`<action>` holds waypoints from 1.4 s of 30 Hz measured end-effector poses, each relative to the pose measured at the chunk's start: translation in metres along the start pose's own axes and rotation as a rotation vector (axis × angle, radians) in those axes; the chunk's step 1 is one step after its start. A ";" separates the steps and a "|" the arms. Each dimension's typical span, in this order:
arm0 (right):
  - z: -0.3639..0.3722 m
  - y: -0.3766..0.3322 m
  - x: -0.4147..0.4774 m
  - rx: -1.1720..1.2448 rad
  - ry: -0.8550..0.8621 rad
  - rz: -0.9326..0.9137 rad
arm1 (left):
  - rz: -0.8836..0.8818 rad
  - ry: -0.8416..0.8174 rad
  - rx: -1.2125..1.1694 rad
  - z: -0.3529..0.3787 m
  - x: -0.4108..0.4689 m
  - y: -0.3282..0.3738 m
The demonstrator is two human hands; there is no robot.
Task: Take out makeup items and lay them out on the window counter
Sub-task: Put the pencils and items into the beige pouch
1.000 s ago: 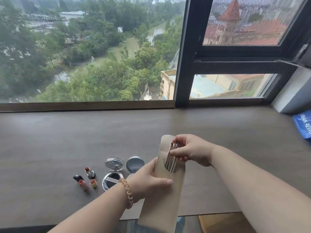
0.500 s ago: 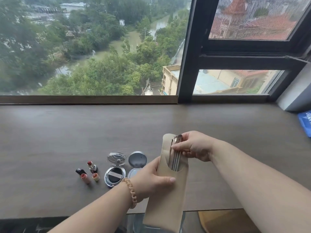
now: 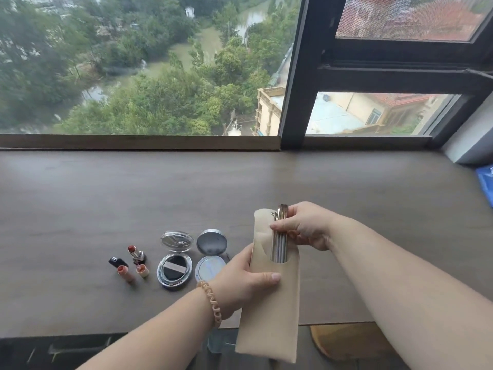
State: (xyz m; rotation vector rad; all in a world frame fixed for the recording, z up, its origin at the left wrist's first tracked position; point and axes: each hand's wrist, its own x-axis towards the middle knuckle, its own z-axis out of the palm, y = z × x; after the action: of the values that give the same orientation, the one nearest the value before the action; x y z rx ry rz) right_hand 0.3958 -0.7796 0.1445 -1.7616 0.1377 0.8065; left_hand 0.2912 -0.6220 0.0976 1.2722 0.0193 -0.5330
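Observation:
My left hand [image 3: 245, 279] grips a tall beige pouch [image 3: 269, 311] upright over the counter's front edge. My right hand [image 3: 304, 225] pinches a bundle of metal-handled brushes [image 3: 278, 241] that stick up out of the pouch's top opening. On the brown window counter [image 3: 106, 198] to the left lie several lipsticks [image 3: 130, 263], an open cushion compact with a black puff [image 3: 174, 265] and a second open round compact [image 3: 210, 257].
The window sill and glass run along the back, with a dark frame post [image 3: 296, 76] right of centre. A blue packet [image 3: 486, 180] lies at the far right edge. A round wooden stool seat [image 3: 344, 340] shows below the counter.
My right hand has drawn the brush bundle a little higher out of the pouch. The view has tilted slightly downward. The items on the counter have not moved.

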 end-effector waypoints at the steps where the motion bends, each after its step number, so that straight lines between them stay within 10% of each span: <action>1: -0.001 0.003 0.001 0.004 0.002 0.005 | -0.005 0.001 -0.010 0.001 0.002 -0.003; 9: 0.003 0.066 0.022 0.154 0.620 -0.129 | -0.033 0.061 -0.157 0.003 0.019 -0.029; 15: 0.020 0.119 0.030 0.213 0.366 -0.011 | -0.118 0.203 -0.044 -0.001 0.041 -0.060; 21: 0.014 0.138 0.047 -0.008 0.507 -0.053 | -0.205 0.502 0.691 0.000 0.051 -0.072; 42: 0.026 0.147 0.058 -0.811 0.690 -0.269 | -0.046 0.449 1.543 -0.002 0.093 -0.087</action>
State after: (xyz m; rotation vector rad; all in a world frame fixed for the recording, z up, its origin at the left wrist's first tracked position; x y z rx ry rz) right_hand 0.3584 -0.7915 -0.0111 -2.7028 0.0199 -0.0081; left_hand 0.3393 -0.6708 -0.0098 2.8868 0.0103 -0.2185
